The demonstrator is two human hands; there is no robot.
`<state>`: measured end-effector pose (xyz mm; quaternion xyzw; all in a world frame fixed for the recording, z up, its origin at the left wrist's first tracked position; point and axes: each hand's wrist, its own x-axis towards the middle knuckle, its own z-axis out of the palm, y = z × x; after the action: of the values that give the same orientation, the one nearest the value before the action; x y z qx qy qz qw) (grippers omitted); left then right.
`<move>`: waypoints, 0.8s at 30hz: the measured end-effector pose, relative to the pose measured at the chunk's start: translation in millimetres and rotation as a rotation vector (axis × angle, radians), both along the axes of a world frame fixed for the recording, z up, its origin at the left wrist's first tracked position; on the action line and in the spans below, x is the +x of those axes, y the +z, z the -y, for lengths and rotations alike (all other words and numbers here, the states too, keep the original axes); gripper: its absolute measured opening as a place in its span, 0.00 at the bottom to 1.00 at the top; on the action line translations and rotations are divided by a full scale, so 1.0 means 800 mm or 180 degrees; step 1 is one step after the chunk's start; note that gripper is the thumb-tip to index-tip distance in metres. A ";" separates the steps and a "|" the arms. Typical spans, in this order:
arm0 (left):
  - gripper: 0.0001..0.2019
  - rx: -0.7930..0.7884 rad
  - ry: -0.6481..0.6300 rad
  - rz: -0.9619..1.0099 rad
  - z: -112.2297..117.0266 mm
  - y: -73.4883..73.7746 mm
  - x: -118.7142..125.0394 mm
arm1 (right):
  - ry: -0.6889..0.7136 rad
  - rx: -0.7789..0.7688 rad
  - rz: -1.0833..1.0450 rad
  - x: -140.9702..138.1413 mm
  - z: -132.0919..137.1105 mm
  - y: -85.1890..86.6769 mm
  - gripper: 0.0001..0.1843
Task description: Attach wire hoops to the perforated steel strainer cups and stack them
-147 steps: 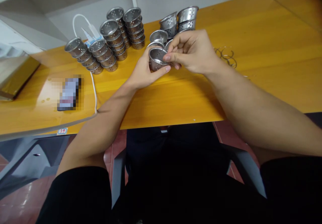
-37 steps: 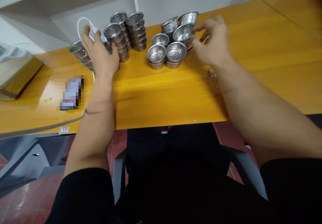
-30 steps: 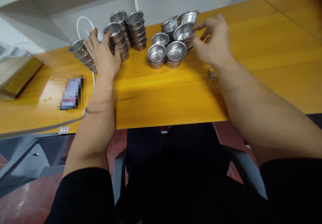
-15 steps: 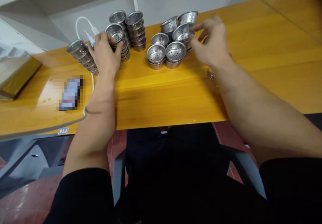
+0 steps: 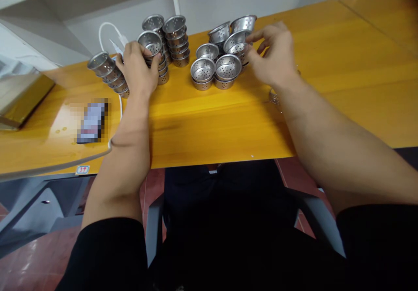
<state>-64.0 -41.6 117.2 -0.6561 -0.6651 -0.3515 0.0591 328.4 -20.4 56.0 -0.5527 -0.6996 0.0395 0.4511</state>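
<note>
My left hand [image 5: 139, 69] is closed around the top of a stack of perforated metal sink strainer baskets [image 5: 149, 42], thumb on the near right side. My right hand [image 5: 274, 55] pinches the rim of a strainer basket [image 5: 235, 42] in the right-hand group. In front of that one, two short stacks of strainer baskets [image 5: 202, 69] stand side by side. More baskets [image 5: 244, 22] sit behind, some tilted. Behind my left hand rises another tall stack [image 5: 176, 38]. A leaning stack [image 5: 102, 64] stands left of it.
On the wooden table [image 5: 209, 130] lie a phone [image 5: 93, 121] with a blurred screen and a white cable [image 5: 109, 24]. A cardboard box [image 5: 24, 95] sits at the left. Small wire pieces [image 5: 274, 97] lie near my right wrist. A shelf stands at the back.
</note>
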 end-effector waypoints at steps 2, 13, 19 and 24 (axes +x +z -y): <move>0.12 -0.0095 -0.0096 0.0072 -0.001 0.001 -0.001 | 0.0021 0.0001 -0.0017 0.001 -0.002 -0.001 0.12; 0.19 0.0413 0.0067 -0.0028 -0.021 -0.011 -0.004 | -0.0001 0.0006 0.0020 0.000 0.003 0.004 0.09; 0.30 0.1982 -0.0808 -0.0040 -0.055 -0.031 -0.007 | -0.0089 0.0059 -0.0159 0.004 -0.001 0.003 0.08; 0.21 0.1879 -0.1802 0.0733 -0.053 -0.056 0.003 | -0.0381 0.0305 -0.0318 0.027 -0.017 0.003 0.13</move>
<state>-61.6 0.7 72.0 -0.7243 -0.3318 -0.6003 0.0709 349.7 -6.8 58.3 -0.5687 -0.6430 0.0065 0.5129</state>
